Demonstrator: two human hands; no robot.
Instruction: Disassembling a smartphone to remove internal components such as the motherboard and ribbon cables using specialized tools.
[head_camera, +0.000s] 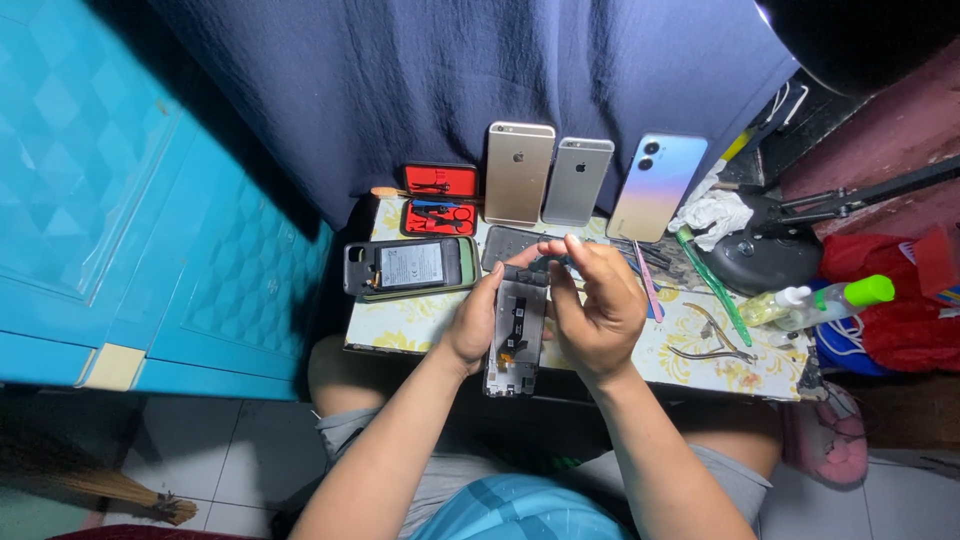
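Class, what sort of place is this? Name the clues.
Probably a small phone-repair bench: an opened phone frame in both hands, three phones propped against dark cloth, and a red tool kit.

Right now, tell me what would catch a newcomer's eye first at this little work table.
Both hands meet at the table's centre: the left hand holds an opened dark phone frame with exposed internals, the right hand curled over its top end. Behind, three phones stand against a navy cloth: a gold phone, a silver phone and an iridescent blue-pink phone. A red tool case lies open at the left.
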